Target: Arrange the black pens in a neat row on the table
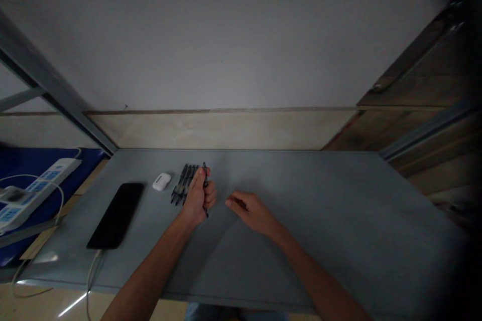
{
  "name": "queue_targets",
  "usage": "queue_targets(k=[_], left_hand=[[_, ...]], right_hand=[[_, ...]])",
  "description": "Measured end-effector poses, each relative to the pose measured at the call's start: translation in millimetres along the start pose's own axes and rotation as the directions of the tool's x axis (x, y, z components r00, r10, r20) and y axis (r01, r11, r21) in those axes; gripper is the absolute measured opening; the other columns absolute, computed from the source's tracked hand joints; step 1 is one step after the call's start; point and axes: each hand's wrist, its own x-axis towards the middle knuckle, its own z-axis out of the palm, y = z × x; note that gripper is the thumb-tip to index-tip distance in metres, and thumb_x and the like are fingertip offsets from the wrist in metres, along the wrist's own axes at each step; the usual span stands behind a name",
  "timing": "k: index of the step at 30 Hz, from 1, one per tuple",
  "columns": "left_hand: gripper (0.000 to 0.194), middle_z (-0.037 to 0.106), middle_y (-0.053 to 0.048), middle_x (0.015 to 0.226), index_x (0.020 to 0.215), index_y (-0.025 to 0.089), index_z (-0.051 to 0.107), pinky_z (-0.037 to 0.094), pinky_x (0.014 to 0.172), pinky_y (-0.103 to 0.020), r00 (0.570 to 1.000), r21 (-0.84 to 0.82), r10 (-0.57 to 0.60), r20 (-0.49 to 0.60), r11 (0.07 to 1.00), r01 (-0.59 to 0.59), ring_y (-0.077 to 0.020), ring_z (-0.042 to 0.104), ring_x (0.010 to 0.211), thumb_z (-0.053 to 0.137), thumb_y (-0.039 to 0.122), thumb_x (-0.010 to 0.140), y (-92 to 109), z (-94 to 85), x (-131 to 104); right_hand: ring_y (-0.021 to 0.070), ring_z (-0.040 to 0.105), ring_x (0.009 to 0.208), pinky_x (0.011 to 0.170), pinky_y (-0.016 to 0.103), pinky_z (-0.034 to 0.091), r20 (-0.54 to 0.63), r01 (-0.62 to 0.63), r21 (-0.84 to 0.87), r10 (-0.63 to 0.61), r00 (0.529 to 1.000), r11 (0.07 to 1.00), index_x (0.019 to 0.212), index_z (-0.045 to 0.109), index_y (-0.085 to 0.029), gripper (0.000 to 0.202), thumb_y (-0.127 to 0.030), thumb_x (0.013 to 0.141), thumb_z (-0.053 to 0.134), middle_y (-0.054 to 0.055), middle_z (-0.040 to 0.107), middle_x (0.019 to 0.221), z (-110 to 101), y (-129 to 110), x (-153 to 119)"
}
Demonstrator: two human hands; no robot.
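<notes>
Pens (182, 184) & phone (116, 216) are blk, case (161, 181) wht, tabletop (320, 220) blu-gry.

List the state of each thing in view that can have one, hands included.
Left hand: closed around a pen
Held pen: both ends showing past the hand
Right hand: fingers curled, nothing visible in it
Other pens: lying side by side on the table
White case: looks shut
Phone: screen dark, cable at its near end
Power strip: charger apparently plugged in

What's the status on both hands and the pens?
Left hand closed around one pen. Right hand loosely curled, nothing visible in it. Other pens side by side near left hand; white case and phone farther left.
</notes>
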Motion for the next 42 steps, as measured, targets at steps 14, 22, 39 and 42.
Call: queue_targets(k=[14, 22, 39, 42], left_hand=[[0.029, 0.046, 0.007, 0.063, 0.097, 0.023, 0.042, 0.040, 0.046, -0.017, 0.990, -0.043, 0.114, 0.077, 0.993, -0.111, -0.0057, 0.045, 0.047, 0.056, 0.046, 0.087, -7, -3.9, 11], [0.035, 0.065, -0.006, 0.108, 0.103, 0.022, 0.043, 0.048, 0.087, -0.034, 0.968, 0.154, 0.235, 0.085, 0.957, -0.245, -0.0173, 0.064, 0.097, 0.058, 0.048, 0.085, -12, -4.0, 12], [0.025, 0.063, 0.000, 0.067, 0.074, 0.017, 0.066, 0.039, 0.062, -0.023, 0.888, 0.894, 0.127, 0.442, 0.012, -0.447, -0.0136, 0.056, 0.065, 0.055, 0.036, 0.087, -31, -0.4, -2], [0.019, 0.062, -0.002, 0.069, 0.075, 0.018, 0.063, 0.040, 0.066, -0.025, 0.850, 0.864, 0.155, 0.503, -0.118, -0.489, -0.0153, 0.056, 0.069, 0.060, 0.034, 0.084, -39, -2.9, -3]], right_hand=[[0.0103, 0.044, 0.054, 0.053, 0.022, 0.030, 0.076, -0.021, 0.050, 0.017, 0.997, 0.999, 0.068, 0.054, -0.016, 0.041, -0.046, 0.094, 0.042, -0.003, 0.047, 0.058, 2, 1, 0], [0.0115, 0.048, 0.055, 0.054, 0.024, 0.035, -0.042, -0.052, 0.342, 0.070, 0.997, 0.938, 0.068, 0.054, -0.017, 0.038, -0.046, 0.092, 0.045, -0.002, 0.052, 0.059, -13, 5, 3], [0.0193, 0.062, 0.082, 0.080, 0.033, 0.046, -0.123, 0.040, 0.976, 0.392, 0.912, 0.213, 0.076, 0.063, -0.019, 0.033, -0.051, 0.081, 0.061, 0.005, 0.067, 0.083, -26, 23, 10], [0.0171, 0.058, 0.069, 0.076, 0.035, 0.047, -0.026, 0.022, 1.000, 0.290, 0.957, 0.019, 0.071, 0.056, -0.020, 0.036, -0.054, 0.085, 0.055, 0.001, 0.057, 0.068, -23, 15, 9]])
